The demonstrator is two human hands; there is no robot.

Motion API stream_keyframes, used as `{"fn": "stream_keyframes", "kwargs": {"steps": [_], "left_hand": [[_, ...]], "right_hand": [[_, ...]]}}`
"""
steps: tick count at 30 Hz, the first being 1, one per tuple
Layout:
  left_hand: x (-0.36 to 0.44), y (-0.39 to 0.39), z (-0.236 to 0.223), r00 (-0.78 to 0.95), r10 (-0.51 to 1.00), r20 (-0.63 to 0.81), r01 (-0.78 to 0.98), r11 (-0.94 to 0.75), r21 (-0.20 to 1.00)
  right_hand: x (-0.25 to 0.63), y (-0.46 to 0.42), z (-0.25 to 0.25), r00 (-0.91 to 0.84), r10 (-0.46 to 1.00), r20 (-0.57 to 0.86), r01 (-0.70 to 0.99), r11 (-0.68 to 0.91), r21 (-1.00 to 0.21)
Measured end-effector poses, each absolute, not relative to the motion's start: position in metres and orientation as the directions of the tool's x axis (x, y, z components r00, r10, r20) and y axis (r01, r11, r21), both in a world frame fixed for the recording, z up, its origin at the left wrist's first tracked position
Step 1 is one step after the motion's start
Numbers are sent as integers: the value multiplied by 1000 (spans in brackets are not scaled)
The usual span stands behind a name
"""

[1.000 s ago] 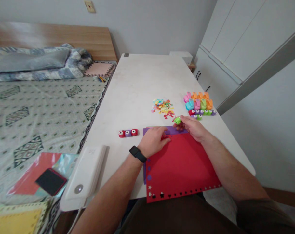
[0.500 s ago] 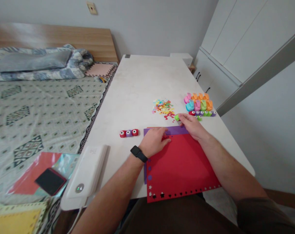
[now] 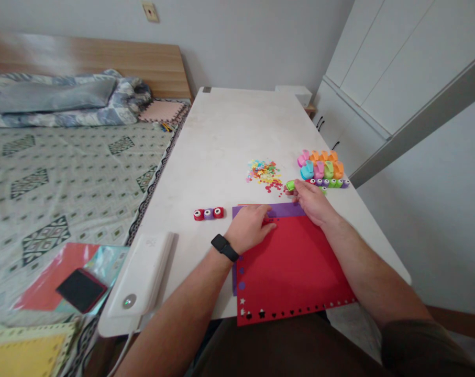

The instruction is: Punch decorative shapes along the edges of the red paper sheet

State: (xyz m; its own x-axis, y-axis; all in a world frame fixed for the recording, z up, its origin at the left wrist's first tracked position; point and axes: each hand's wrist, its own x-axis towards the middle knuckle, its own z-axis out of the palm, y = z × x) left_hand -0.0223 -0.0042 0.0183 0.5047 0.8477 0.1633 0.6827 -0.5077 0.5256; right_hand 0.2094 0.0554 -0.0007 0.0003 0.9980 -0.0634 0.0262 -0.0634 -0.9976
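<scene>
Right hand (image 3: pixel 312 201) shifts up the table, pinching a small green craft punch (image 3: pixel 290 186)

Our right fingertips (image 3: pixel 299 187) are closed on the punch, gripping it from the near side. Compared with a moment ago, the hand has crept further up the table and slightly right, so the punch now sits just beside the row of small eyed punches (image 3: pixel 327 183).

Our left hand (image 3: pixel 250 228) has stayed put: open, palm down, fingers lightly curled on the red sheet (image 3: pixel 296 269), close to where that sheet overlaps the purple sheet (image 3: pixel 286 210). A black watch (image 3: pixel 224 247) sits on that wrist. Punched shapes run along the near edge of the red sheet.

Beyond the right hand, coloured paper cutouts (image 3: pixel 264 175) lie scattered on the white table (image 3: pixel 221 136), next to larger pink, orange, teal and green punches (image 3: pixel 319 166) packed in rows. Left of the sheets, three small punches (image 3: pixel 208 213), red, purple and red, stand in a line, unmoved. Nearer us lies a white power bank (image 3: pixel 139 275).
</scene>
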Motion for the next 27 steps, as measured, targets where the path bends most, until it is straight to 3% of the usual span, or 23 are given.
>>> {"fn": "stream_keyframes", "kwargs": {"steps": [6, 20, 27], "left_hand": [[-22, -4, 18, 509, 845, 162, 687, -513, 515], [-23, -4, 20, 508, 846, 160, 686, -510, 520], [-23, -4, 17, 510, 844, 165, 683, -514, 519]], "right_hand": [[208, 58, -5, -17, 994, -106, -23, -107, -994], [209, 59, -4, 39, 998, -48, 46, -50, -998], [216, 51, 18, 26, 996, 85, 91, 83, -992]]}}
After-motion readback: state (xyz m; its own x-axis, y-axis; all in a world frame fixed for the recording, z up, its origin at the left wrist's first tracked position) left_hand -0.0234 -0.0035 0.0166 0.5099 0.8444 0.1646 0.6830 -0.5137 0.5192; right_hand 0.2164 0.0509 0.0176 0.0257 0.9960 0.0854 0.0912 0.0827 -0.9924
